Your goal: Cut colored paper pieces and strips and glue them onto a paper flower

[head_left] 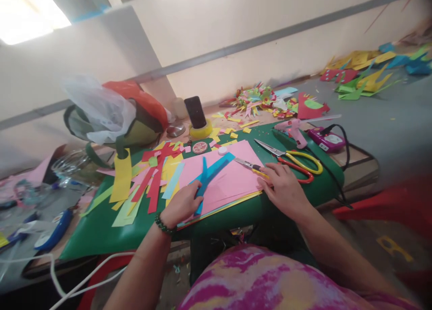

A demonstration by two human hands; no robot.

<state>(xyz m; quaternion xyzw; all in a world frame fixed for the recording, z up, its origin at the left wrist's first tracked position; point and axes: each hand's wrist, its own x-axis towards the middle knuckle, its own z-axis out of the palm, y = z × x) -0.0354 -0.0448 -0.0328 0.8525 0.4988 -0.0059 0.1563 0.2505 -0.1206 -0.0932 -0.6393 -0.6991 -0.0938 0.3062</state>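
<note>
My left hand (pixel 186 204), with a dark beaded bracelet at the wrist, is closed on blue paper strips (pixel 216 169). The strips cross each other over a stack of pink paper sheets (pixel 232 184). At the right side of the stack, my right hand (pixel 285 189) has its fingers on the yellow handle of a utility knife (pixel 248 164). Its blade points up and left over the pink paper. Just beyond that hand lie large scissors (pixel 286 159) with one yellow and one red handle loop, blades slightly apart.
Cut paper strips (pixel 155 179) litter the green table cover (pixel 97 233) on the left. A phone (pixel 195 112) leans upright on a yellow tape roll (pixel 201 129). A pink glue gun (pixel 295 132) and a corded purple power strip (pixel 326 140) stand at right. Paper scraps (pixel 256 98) are heaped behind.
</note>
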